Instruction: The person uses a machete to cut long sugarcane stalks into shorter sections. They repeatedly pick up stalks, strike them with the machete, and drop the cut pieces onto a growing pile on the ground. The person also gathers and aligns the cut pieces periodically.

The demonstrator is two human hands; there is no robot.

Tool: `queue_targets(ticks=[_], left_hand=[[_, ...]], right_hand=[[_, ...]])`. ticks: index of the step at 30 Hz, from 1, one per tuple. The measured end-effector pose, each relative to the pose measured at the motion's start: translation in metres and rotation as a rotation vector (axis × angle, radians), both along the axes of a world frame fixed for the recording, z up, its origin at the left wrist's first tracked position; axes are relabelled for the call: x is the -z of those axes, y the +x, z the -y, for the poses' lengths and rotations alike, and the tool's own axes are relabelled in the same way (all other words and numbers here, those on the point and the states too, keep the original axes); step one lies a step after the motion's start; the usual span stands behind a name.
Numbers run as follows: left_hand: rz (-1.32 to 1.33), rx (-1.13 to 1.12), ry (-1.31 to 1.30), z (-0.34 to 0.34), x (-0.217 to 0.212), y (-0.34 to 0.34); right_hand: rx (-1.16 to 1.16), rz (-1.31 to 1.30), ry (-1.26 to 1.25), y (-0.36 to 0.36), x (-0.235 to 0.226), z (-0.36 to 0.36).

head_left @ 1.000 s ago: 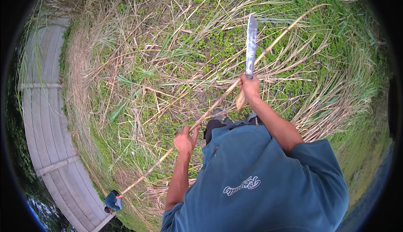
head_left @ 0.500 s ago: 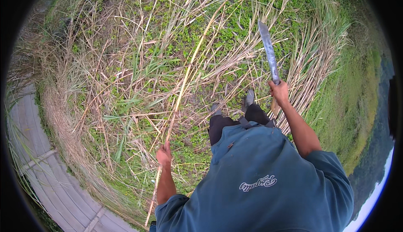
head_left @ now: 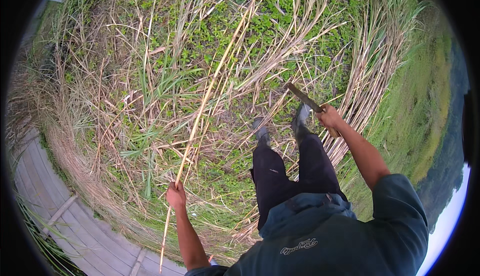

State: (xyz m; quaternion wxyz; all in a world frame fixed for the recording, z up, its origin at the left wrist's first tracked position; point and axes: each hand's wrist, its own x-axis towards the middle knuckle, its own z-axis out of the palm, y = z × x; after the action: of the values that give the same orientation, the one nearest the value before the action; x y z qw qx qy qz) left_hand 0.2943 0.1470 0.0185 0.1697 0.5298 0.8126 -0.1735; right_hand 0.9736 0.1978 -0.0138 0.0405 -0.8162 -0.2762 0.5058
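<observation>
Yellow dry cane stalk (head_left: pixel 210 86) runs from near left up toward far centre, gripped near its lower part by left hand (head_left: pixel 175 195), fist closed round it. Right hand (head_left: pixel 330 118) closed on handle of machete (head_left: pixel 302 96), blade pointing far-left, low above ground right of stalk. 2 dark boots (head_left: pixel 280 126) stand between hands on green weeds and cut stalks (head_left: pixel 370 71). Concrete channel (head_left: pixel 55 211) curves along near left.
</observation>
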Motion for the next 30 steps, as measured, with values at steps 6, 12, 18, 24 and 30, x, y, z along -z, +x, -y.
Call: queue_targets(ticks=[6, 12, 18, 24, 30], left_hand=[[-0.771, 0.188, 0.181, -0.035, 0.11, -0.036], [0.426, 0.571, 0.125, -0.183, 0.319, 0.217], [0.761, 0.523, 0.165, -0.265, 0.494, 0.47], [0.315, 0.433, -0.144, -0.278, 0.551, 0.54], [0.376, 0.424, -0.245, -0.273, 0.505, 0.504]], right_hand=[[0.168, 0.186, 0.204, -0.02, 0.143, -0.024], [0.105, 0.414, 0.066, 0.035, 0.171, 0.088], [-0.043, 0.585, -0.114, 0.113, 0.144, 0.23], [0.297, 0.745, -0.32, 0.096, 0.092, 0.343], [0.711, 0.631, -0.261, 0.061, 0.078, 0.367]])
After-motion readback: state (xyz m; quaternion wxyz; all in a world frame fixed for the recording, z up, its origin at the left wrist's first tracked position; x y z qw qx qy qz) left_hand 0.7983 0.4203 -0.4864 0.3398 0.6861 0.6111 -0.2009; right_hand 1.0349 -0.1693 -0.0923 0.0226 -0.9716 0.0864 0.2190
